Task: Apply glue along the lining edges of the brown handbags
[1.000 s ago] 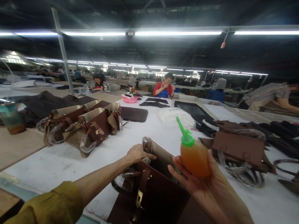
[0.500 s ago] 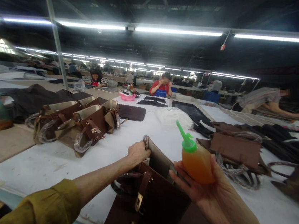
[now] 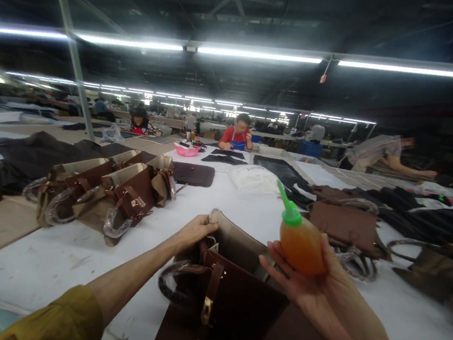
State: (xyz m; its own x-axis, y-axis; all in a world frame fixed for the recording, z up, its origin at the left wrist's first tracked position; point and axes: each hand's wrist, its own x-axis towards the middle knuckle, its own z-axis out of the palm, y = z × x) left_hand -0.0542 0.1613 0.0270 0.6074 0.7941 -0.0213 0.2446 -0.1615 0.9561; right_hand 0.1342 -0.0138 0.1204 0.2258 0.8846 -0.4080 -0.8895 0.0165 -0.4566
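Observation:
A dark brown handbag (image 3: 240, 294) with a beige lining and gold hardware stands open in front of me. My left hand (image 3: 201, 228) pinches the far upper edge of this bag, fingers closed on it. In my right hand (image 3: 318, 296) rests a squeeze bottle (image 3: 302, 243) of orange liquid with a green nozzle pointing up. The thumb and fingers cup the bottle from below, and some fingertips sit close to the bag's right side. One plastic-wrapped handle (image 3: 174, 285) hangs at the bag's left.
Several brown bags (image 3: 131, 197) with wrapped handles stand at left. Another brown bag (image 3: 343, 227) lies at right, near dark pieces (image 3: 432, 223). A white plastic bag (image 3: 254, 179), a dark flat piece (image 3: 194, 173) and a pink basin (image 3: 187, 150) are farther back. Co-workers (image 3: 239, 134) sit beyond.
The view has turned slightly right, so the surroundings sit farther left. My left hand still grips the bag's edge; the bottle in my right hand has shifted a little rightward.

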